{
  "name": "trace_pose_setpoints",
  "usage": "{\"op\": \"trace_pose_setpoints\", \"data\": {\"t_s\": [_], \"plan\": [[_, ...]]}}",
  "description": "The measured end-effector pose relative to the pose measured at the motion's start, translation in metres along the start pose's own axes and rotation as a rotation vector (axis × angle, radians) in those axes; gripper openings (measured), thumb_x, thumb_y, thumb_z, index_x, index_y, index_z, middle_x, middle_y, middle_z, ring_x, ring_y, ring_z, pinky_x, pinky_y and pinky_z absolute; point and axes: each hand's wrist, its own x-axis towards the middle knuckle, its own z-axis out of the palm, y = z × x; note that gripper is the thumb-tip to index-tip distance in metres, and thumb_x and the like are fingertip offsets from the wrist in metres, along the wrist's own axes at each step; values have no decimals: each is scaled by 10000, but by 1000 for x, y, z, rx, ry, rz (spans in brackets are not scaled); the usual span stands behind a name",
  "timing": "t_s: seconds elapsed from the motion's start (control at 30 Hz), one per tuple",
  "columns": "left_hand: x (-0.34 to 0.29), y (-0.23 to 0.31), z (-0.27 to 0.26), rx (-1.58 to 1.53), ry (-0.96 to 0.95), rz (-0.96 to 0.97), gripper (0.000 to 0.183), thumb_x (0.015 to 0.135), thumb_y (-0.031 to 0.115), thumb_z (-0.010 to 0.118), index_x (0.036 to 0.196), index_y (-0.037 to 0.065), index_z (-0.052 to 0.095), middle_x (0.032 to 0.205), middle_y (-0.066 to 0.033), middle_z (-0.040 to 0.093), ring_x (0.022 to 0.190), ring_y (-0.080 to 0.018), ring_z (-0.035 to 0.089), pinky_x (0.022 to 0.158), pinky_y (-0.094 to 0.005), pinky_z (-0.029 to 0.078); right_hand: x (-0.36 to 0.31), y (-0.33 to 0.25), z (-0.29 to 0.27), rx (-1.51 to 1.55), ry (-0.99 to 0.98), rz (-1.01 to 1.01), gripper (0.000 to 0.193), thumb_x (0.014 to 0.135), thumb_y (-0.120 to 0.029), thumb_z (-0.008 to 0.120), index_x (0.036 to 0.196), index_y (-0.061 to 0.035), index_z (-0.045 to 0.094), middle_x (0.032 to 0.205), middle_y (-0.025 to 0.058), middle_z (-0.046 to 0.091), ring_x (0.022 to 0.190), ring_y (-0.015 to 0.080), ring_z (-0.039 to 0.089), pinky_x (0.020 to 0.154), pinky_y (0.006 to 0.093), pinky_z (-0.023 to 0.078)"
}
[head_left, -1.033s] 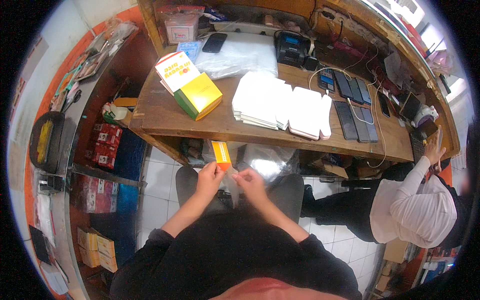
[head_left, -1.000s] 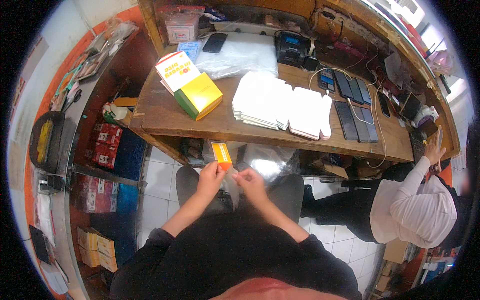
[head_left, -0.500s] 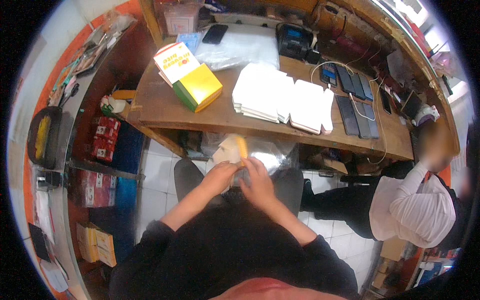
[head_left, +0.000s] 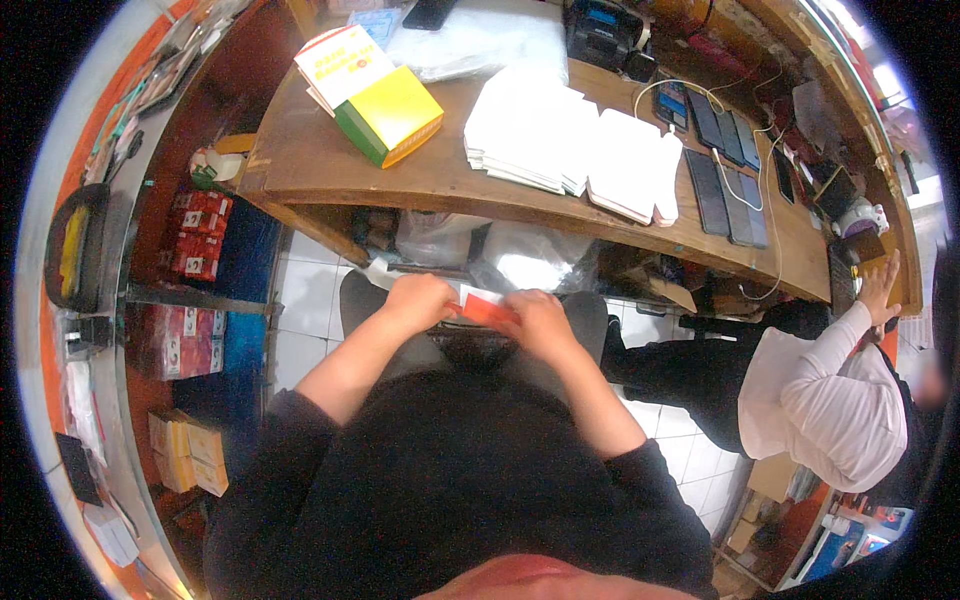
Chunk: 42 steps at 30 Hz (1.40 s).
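The person sits at a long wooden counter [head_left: 330, 170] with both hands drawn in close above the lap, below the counter's edge. The left hand [head_left: 420, 300] is closed, pinching one end of a small orange-red flat piece [head_left: 488, 310], likely a slim card or sleeve, and the right hand [head_left: 540, 315] is closed on the other end, so the piece sits pinched between them, just in front of the dark seat. It looks to me like the handling of this one piece is midway: it is held and being worked, not yet set down anywhere. Up on the counter, stacks of flat white cartons [head_left: 530, 135] lie well apart from the hands and appear untouched, so I judge plenty remains. A yellow and green box [head_left: 392, 115] stands open to the left of them, and a row of dark phones [head_left: 725, 185] lies further right. Another person in a white sleeve [head_left: 825, 390] works at the far right.
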Motion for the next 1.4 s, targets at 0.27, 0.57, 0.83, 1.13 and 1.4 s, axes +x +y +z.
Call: {"op": "trace_pose_setpoints", "data": {"t_s": [0.27,0.57,0.83,1.13,1.4], "plan": [[9,-13,-22,-297,-57,-88,184,771,280,685,867,130,730,853,-131,698,854,-311,675,742,-451,520,13,-27,5,85,-63,201,163,895,-288,593,1013,-184,635,936,43,691,884,275,657,818,443,440],[8,25,-39,-58,-243,-83,256,748,326,687,899,124,735,847,-146,694,820,-325,670,710,-440,511,9,-18,15,91,81,-303,127,777,-165,675,892,-219,682,1003,-52,673,942,188,625,861,430,413],[16,15,-16,-217,-496,222,249,743,245,651,892,51,696,837,-193,679,772,-376,644,699,-459,498,6,-31,10,15,-8,-335,174,758,-212,693,929,-243,700,917,-50,649,923,184,597,853,472,378],[10,11,-12,-138,-340,174,207,736,236,669,880,89,688,824,-136,687,807,-336,656,691,-443,511,5,-37,26,80,70,-145,189,801,-208,670,984,-185,712,936,46,655,932,259,614,868,496,413],[-30,31,36,311,126,398,96,774,160,597,838,200,657,868,2,672,892,-209,636,1030,-480,394,47,26,3,-195,-664,466,432,841,-316,615,1189,-59,607,1095,168,667,1038,348,630,897,447,499]]}}
